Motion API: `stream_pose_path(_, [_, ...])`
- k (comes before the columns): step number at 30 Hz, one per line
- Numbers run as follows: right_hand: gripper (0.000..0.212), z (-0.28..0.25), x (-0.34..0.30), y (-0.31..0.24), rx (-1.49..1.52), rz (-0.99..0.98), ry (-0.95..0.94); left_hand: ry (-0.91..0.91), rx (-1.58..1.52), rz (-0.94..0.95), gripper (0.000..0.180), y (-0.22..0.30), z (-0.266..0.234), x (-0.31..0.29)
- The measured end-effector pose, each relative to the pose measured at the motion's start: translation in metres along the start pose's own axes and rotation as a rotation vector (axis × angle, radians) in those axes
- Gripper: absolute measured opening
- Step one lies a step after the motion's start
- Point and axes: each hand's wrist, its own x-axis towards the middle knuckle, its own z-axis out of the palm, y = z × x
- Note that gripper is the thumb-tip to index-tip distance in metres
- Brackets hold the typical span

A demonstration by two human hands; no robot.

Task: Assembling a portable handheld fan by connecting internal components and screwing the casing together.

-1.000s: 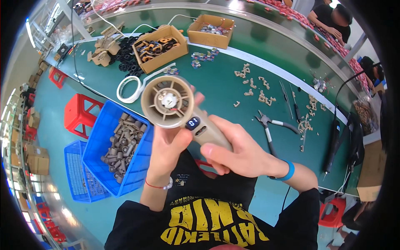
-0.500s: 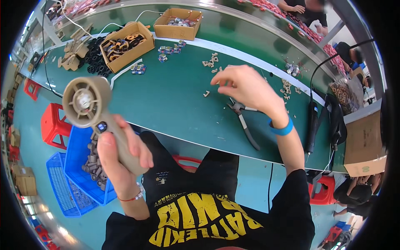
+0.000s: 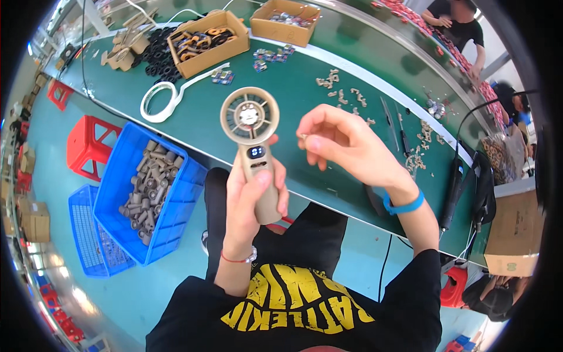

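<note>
Upright in front of me is a beige handheld fan (image 3: 267,196), its round grille facing up and a small display lit on its neck. My left hand (image 3: 241,202) wraps around its handle, the thumb across the front. To the right of the fan head, my right hand (image 3: 352,144) pinches a small beige plastic piece (image 3: 304,136) between thumb and fingertips, apart from the fan. Similar small beige plastic parts (image 3: 359,97) lie scattered on the green table (image 3: 205,126) beyond that hand. A dark plier handle (image 3: 374,199) shows partly beneath my right forearm.
At the back stand a carton of black-and-orange parts (image 3: 208,44) and a carton of wired parts (image 3: 284,23). A white tape roll (image 3: 158,102) and small circuit boards (image 3: 272,56) lie nearby. A blue crate (image 3: 182,199) of beige parts stands left; an electric screwdriver (image 3: 451,193) lies right.
My left hand has brought the fan rightward and upright before me, and its display now faces up. The right hand has lifted off the parts area, pinching a small piece. The view has shifted.
</note>
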Motion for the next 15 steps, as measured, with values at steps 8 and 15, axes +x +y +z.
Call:
stream_pose_path(8, [0.02,0.029,-0.019,-0.016,0.418,0.16,-0.062,-0.088,-0.1,0.06,0.065,-0.006,-0.004,-0.002])
stream_pose_path(15, [0.018,0.037,-0.021,-0.013,0.422,0.207,0.013,-0.059,-0.076,0.025,0.075,-0.006,-0.004,-0.008])
